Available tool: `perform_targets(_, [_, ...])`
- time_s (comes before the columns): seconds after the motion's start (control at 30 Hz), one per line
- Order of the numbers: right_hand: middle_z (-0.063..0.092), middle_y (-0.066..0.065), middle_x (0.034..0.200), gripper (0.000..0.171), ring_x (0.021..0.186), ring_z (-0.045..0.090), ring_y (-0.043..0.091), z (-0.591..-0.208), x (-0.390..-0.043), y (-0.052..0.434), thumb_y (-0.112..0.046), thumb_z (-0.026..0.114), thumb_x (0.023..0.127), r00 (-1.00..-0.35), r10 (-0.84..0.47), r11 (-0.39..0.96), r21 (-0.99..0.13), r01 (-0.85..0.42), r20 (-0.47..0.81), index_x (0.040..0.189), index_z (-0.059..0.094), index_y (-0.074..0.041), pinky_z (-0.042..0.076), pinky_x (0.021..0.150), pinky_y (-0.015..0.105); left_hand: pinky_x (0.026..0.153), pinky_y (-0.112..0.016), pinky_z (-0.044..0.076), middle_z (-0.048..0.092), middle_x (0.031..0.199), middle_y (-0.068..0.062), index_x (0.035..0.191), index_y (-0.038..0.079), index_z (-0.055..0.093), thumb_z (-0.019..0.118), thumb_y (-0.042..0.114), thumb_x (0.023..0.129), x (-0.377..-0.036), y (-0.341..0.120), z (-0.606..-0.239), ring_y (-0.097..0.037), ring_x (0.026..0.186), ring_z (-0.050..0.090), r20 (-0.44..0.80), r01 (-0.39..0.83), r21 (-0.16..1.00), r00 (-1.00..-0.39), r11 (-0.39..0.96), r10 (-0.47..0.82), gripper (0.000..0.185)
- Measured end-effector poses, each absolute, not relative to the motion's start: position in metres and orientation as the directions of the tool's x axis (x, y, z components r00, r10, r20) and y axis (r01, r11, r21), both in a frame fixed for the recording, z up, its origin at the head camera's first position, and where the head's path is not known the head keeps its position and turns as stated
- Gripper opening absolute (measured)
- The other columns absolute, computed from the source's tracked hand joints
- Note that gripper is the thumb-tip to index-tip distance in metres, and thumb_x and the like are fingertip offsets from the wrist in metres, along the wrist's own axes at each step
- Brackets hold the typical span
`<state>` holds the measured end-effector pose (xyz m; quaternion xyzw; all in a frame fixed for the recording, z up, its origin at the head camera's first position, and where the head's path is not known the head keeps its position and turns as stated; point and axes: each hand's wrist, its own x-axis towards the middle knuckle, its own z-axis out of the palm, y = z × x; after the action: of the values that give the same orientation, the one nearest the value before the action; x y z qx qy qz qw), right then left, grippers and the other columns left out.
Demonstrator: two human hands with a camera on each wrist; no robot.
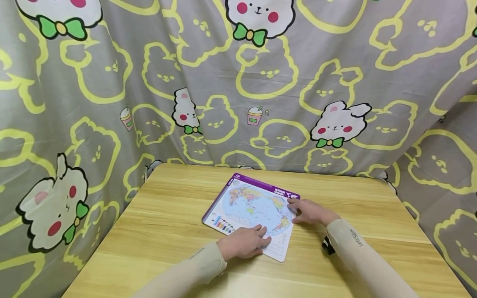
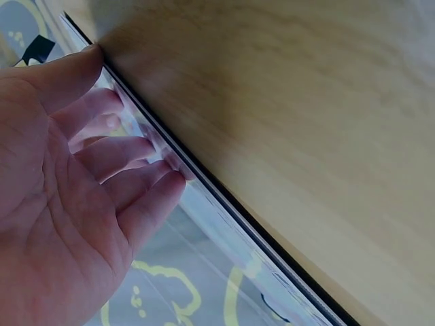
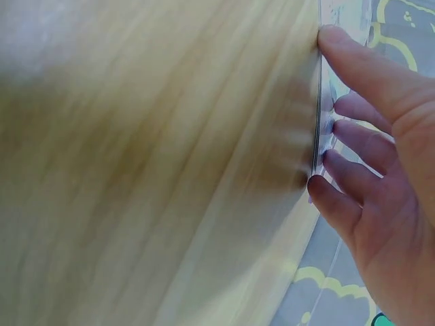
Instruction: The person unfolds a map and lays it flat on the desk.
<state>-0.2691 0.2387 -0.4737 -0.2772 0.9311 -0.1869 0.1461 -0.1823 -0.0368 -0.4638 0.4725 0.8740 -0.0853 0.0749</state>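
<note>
A world map sheet (image 1: 257,203) with a purple top band and rounded corners lies slanted on the table. My left hand (image 1: 246,242) touches its near edge, fingers spread over the printed face. In the left wrist view the thumb of that hand (image 2: 75,183) sits at the thin dark edge of the map (image 2: 238,217), and the fingertips rest on its glossy surface. My right hand (image 1: 307,210) is at the right edge, near the purple corner. The right wrist view shows the thumb and fingertips of this hand (image 3: 380,163) along the thin edge of the map (image 3: 317,115).
The wooden table (image 1: 156,240) extends around the map on all sides. A small black-and-white object (image 1: 328,247) is partly hidden beneath the right sleeve. Grey curtains (image 1: 223,74) with cartoon animals hang behind the table and on both sides.
</note>
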Motion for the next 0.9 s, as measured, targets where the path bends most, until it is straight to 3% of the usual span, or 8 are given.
perform_targets(0.27, [0.037,0.016,0.147,0.055,0.132,0.033,0.042,-0.479,-0.276,0.241,-0.024,0.074,0.083,-0.823,-0.541,0.794,-0.428,-0.431,-0.173,0.129,0.056,0.001,0.029,0.106,0.053,0.097,-0.034,0.045,0.04,0.146,-0.005,0.141,0.028,0.045,0.051,0.041,0.096,-0.185,-0.033,-0.469,-0.022,0.132,0.04,-0.201,0.84,-0.131,-0.543,0.527,0.816,0.048])
perform_targets(0.57, [0.037,0.015,0.147,0.054,0.132,0.033,0.041,-0.479,-0.275,0.241,-0.025,0.073,0.084,-0.828,-0.53,0.806,-0.413,-0.424,-0.184,0.129,0.057,0.0,0.029,0.107,0.053,0.098,-0.035,0.044,0.039,0.147,-0.005,0.142,0.029,0.045,0.052,0.04,0.095,-0.185,-0.034,-0.47,-0.022,0.133,0.038,-0.201,0.834,-0.081,-0.55,0.546,0.81,0.048])
perform_targets(0.9, [0.042,0.02,0.142,0.046,0.125,0.043,0.041,-0.476,-0.261,0.234,-0.02,0.068,0.087,-0.801,-0.592,0.791,-0.262,-0.553,-0.095,0.128,0.057,-0.001,0.037,0.102,0.051,0.107,-0.033,0.033,0.035,0.149,-0.009,0.142,0.021,0.045,0.057,0.044,0.092,-0.195,-0.05,-0.464,-0.023,0.136,0.032,-0.164,0.799,0.021,-0.59,0.601,0.79,0.056])
